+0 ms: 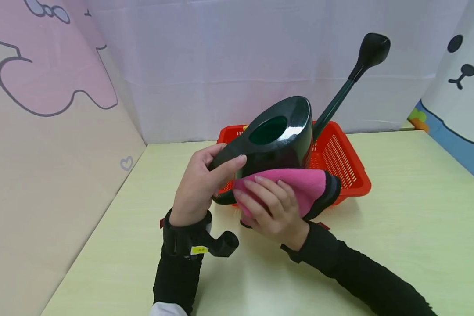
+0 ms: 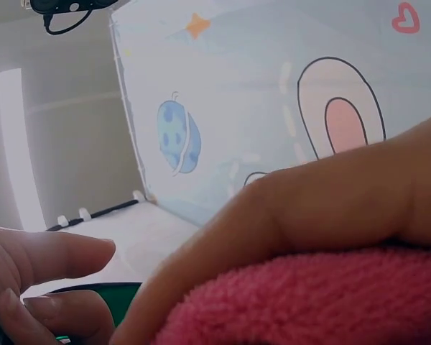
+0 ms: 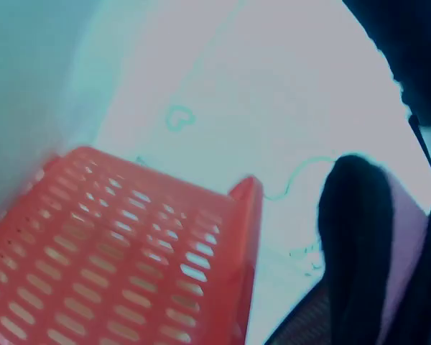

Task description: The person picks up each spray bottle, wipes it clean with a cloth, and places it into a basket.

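Note:
A dark green watering can [image 1: 278,156] is held tilted above the table, its long spout and black rose pointing up to the right. My left hand [image 1: 199,184] grips its handle, the thumb lying over the top. A pink cloth with a black edge [image 1: 304,186] lies against the can's lower side. My right hand [image 1: 274,210] holds the cloth there, fingers spread across it. In the left wrist view the pink cloth [image 2: 309,302] looks fluffy. The right wrist view shows its black border [image 3: 359,230]. The can's underside is hidden.
A red slotted plastic basket [image 1: 333,153] stands on the pale table [image 1: 411,210] directly behind the can; most of its inside is covered from view. White curtain [image 1: 221,66] hangs at the back. Printed panels [image 1: 63,153] flank the table.

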`<state>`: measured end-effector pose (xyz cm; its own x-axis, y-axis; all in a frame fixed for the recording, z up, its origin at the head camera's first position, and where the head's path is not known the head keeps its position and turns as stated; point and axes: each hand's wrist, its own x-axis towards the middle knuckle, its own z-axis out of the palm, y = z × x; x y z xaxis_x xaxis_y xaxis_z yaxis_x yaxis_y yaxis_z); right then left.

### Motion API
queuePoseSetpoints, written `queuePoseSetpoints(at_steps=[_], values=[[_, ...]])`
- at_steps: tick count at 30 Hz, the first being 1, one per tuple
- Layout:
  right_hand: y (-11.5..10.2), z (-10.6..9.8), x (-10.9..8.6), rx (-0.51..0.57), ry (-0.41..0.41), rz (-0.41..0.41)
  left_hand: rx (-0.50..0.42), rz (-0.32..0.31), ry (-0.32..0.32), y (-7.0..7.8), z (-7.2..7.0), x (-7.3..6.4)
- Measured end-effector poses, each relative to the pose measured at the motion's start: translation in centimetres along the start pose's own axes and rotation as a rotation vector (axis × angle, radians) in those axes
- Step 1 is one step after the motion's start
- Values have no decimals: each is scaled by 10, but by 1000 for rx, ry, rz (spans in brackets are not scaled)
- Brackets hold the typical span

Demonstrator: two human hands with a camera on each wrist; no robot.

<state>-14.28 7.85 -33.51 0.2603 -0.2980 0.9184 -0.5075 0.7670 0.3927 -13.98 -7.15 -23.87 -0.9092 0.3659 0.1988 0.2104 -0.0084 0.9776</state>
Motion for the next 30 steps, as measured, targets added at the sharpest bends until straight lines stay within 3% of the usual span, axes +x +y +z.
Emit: queuePoseSetpoints(at_steps=[4, 8, 16, 21, 30], values=[[-2, 1, -1, -38, 3, -38, -4, 7, -6, 0, -1, -1], [6, 3, 1, -32, 71, 70, -57, 31, -5, 0, -3, -2], [29, -2, 9, 177, 121, 576, -130, 75, 19, 1, -9, -3], [47, -8, 15, 239, 133, 804, -155, 103, 14, 1, -13, -4], [71, -16, 11, 419, 32, 1284, -181, 88, 28, 3, -14, -6]])
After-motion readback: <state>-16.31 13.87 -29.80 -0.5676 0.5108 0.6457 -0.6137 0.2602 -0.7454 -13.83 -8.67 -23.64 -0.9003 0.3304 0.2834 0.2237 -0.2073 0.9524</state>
